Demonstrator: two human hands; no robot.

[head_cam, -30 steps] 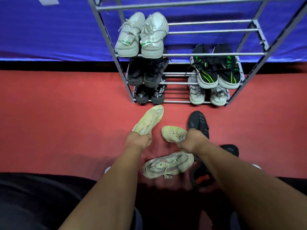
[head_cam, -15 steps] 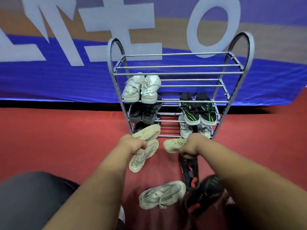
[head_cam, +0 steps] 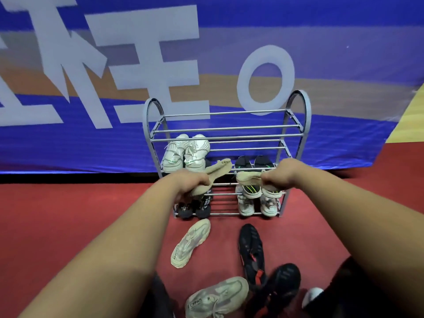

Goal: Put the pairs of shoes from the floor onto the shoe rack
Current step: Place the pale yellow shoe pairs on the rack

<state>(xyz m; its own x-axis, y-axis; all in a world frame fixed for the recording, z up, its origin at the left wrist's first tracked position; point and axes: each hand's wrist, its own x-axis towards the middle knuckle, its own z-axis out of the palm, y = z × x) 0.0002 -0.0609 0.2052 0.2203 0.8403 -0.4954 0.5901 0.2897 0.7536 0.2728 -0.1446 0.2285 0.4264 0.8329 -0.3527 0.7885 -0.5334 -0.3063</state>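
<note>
Both hands have risen from near the floor to the rack's middle height. Head view: left hand [head_cam: 195, 181] clenched on one beige shoe [head_cam: 218, 169], toe angled up-right; right hand [head_cam: 278, 175] clenched on its mate [head_cam: 249, 176], toe pointing left. Shoe rack [head_cam: 226, 128] directly ahead, empty top tier above both hands, about equally near each.

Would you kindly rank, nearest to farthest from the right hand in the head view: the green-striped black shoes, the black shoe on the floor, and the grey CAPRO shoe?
1. green-striped black shoes, on the rack right behind the right hand.
2. black shoe, on the floor below the hand.
3. grey CAPRO shoe, bottom of view.
</note>
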